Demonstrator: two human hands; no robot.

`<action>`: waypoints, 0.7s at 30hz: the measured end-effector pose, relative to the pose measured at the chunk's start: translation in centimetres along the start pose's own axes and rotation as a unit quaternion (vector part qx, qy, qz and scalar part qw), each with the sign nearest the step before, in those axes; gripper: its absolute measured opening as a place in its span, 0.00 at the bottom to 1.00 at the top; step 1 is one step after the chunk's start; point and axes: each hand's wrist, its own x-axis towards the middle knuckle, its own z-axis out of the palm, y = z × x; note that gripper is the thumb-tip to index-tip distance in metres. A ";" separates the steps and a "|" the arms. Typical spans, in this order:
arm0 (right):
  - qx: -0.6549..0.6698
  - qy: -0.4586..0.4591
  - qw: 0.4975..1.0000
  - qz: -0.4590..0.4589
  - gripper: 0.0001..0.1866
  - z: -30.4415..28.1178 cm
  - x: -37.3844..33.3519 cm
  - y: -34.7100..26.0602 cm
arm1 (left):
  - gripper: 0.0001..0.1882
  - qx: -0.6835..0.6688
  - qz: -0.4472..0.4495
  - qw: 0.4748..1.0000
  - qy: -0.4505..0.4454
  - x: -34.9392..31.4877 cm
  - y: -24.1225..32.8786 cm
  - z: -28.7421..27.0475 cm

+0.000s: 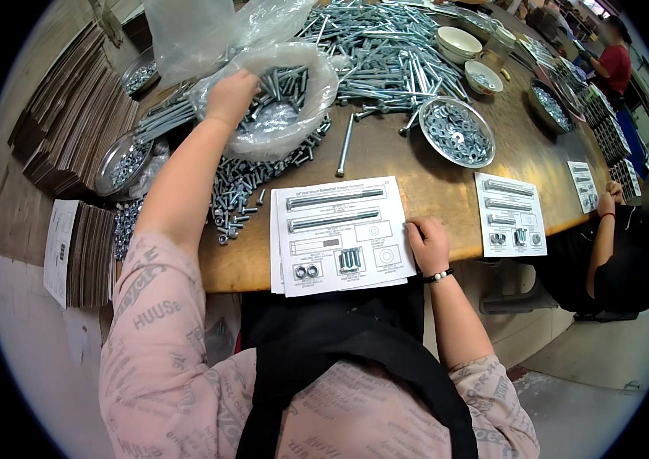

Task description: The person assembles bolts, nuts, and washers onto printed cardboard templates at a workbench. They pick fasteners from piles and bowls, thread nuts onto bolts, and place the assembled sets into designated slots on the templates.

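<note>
My left hand (pixel 232 96) reaches to the left side of a bowl lined with a clear plastic bag (pixel 323 80). Its fingers curl over the inside of the bag, beside a heap of short bolts (pixel 287 83), and their tips are hidden. My right hand (pixel 429 246) rests at the table's near edge, fingers bent in, thumb side against the right edge of a printed sheet (pixel 395 206). On that sheet lie two long bolts (pixel 333 220), two nuts (pixel 307 271) and a cluster of short bolts (pixel 349 261). Other outlines on it show only as drawings.
Long bolts (pixel 385 57) are heaped at the back; loose short bolts (pixel 240 187) spill around the bag. A metal bowl of washers (pixel 458 131) stands right of centre. Cardboard stacks (pixel 72 107) rise at left. Another filled sheet (pixel 509 246) lies near a co-worker's arm (pixel 606 222).
</note>
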 end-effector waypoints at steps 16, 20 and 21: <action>-0.169 0.034 0.983 0.062 0.09 -5.9 13.7 7.1 | 0.09 -0.589 -0.361 0.724 -0.006 -13.5 8.8 -6.2; -0.314 -0.053 0.938 0.139 0.16 -5.5 17.0 7.4 | 0.14 -0.376 -0.083 0.919 -0.084 -17.4 11.7 -5.6; -0.344 -0.082 0.918 0.179 0.21 -5.4 17.6 6.9 | 0.14 -0.386 -0.077 0.911 -0.127 -17.7 12.4 -5.7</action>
